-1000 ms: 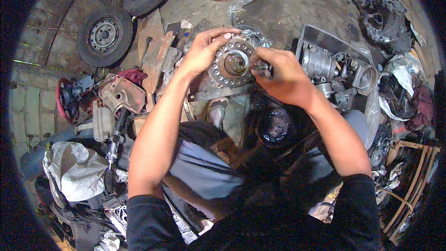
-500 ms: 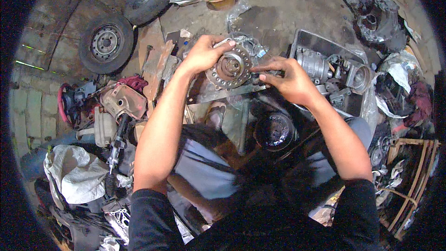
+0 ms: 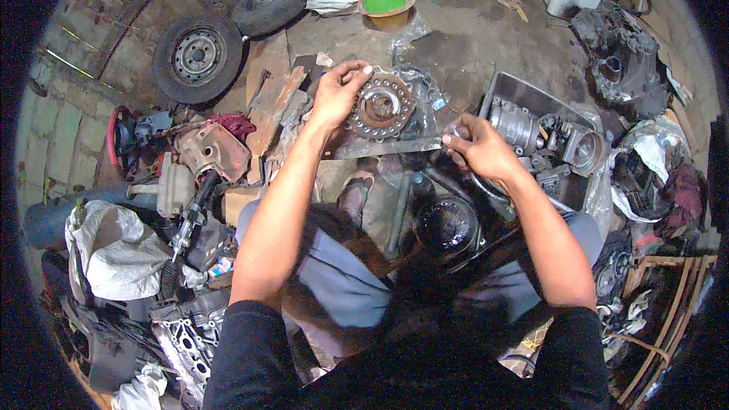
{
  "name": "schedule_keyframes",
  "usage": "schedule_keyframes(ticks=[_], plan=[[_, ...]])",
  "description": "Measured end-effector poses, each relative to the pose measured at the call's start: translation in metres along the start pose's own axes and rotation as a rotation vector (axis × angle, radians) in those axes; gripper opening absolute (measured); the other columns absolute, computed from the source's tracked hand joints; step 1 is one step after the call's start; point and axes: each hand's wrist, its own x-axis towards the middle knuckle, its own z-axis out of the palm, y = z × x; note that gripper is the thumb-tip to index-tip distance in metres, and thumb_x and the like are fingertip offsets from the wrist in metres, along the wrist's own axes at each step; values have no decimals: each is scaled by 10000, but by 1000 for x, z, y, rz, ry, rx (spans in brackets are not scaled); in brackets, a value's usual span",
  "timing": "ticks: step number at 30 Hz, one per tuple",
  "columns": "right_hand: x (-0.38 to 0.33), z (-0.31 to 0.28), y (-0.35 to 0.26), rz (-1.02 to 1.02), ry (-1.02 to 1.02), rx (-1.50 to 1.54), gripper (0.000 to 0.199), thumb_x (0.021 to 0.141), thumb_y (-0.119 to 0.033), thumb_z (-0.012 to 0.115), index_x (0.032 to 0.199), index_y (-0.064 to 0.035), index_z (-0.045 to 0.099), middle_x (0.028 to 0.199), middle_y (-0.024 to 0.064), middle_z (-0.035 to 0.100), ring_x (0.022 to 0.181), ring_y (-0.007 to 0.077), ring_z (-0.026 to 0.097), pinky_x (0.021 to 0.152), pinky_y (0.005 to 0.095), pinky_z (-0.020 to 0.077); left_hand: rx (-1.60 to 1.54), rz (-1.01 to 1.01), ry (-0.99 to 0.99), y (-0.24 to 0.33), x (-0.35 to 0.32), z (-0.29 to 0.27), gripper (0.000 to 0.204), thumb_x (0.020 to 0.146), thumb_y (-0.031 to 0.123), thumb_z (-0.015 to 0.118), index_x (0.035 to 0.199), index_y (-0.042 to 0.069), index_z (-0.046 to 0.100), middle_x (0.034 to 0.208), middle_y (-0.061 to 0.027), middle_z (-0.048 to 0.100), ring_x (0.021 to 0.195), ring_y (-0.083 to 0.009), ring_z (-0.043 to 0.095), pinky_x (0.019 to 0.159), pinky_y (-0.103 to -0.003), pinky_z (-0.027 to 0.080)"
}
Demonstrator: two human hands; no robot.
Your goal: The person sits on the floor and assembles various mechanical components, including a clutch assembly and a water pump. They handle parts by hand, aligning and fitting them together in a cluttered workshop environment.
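A round, greasy metal disc (image 3: 397, 115) with a ring of holes near its rim and a raised hub stands in front of me. My left hand (image 3: 340, 96) is closed at its upper-left rim, thumb and fingers pinched there. Lower right of the disc, my right hand (image 3: 484, 149) is apart from it, its fingertips pressed together. Whatever those fingertips may hold is too small to make out. Beneath the disc lies a clear plastic sheet (image 3: 380, 149). Between my knees sits a dark round pan (image 3: 446, 222) with a shiny, wet-looking inside.
To the right a grey tray (image 3: 497, 91) holds several metal machine parts (image 3: 515, 127). A wheel with a tyre (image 3: 199, 58), a rusty housing (image 3: 213, 152) and a white sack (image 3: 118, 258) crowd the left. Farther ahead is a bowl with a green inside (image 3: 385, 2).
My right hand has drawn away from the disc, down and to the right, and its extended finger has curled in. My left hand stays at the disc's rim. The view has shifted slightly.
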Motion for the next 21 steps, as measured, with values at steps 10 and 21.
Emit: schedule_keyframes(ticks=[10, 21], plan=[[-12, -4, 5, -65, 20, -215, 421, 969, -224, 686, 1357, -66, 653, 1217, 165, 723, 1035, 240, 671, 975, 380, 498, 428, 57, -112, 14, 7, -3, 409, 948, 398, 722, 1009, -5, 751, 946, -120, 738, 889, -183, 646, 822, -349, 511], [-16, -6, 19, -62, 41, -155, 400, 984, -190, 637, 1334, 3, 621, 1255, 204, 695, 1186, 293, 628, 1042, 383, 445, 260, 334, 155, -14, -27, 3, 275, 964, 235, 712, 899, -25, 653, 822, -103, 683, 828, -141, 596, 793, -333, 485]])
